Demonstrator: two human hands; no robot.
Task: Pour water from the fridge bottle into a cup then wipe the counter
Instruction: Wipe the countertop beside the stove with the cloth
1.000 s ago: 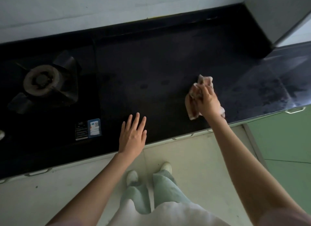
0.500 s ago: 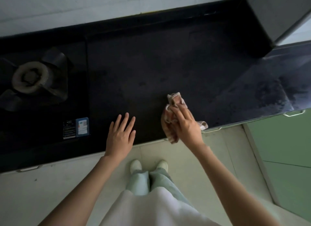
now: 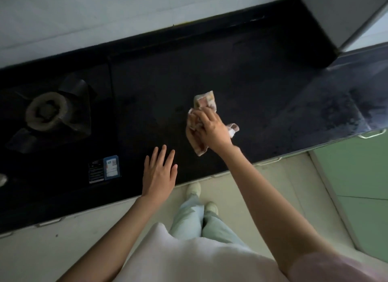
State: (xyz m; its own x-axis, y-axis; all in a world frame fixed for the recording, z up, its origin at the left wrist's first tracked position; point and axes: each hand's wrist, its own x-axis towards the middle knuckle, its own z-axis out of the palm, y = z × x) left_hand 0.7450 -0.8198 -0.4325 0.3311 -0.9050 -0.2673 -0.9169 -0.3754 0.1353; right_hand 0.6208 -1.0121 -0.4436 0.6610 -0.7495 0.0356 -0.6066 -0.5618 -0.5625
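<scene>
Cloth sits bunched under the right hand, fingers curled gripping it; left hand lies flat, fingers spread.

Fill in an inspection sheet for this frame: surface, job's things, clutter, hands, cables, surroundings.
Surface: dark counter, smeared sheen at its right end.
Job's things: crumpled cloth on the counter; no bottle or cup seen.
Clutter: nothing seen beyond a sticker near the front edge.
Hands: right hand holds the cloth against the counter; left hand lies flat, fingers straight, near the front edge.
Cables: nothing seen.
Surroundings: burner at left, pale wall behind, green cabinet at right, tiled floor below.
</scene>
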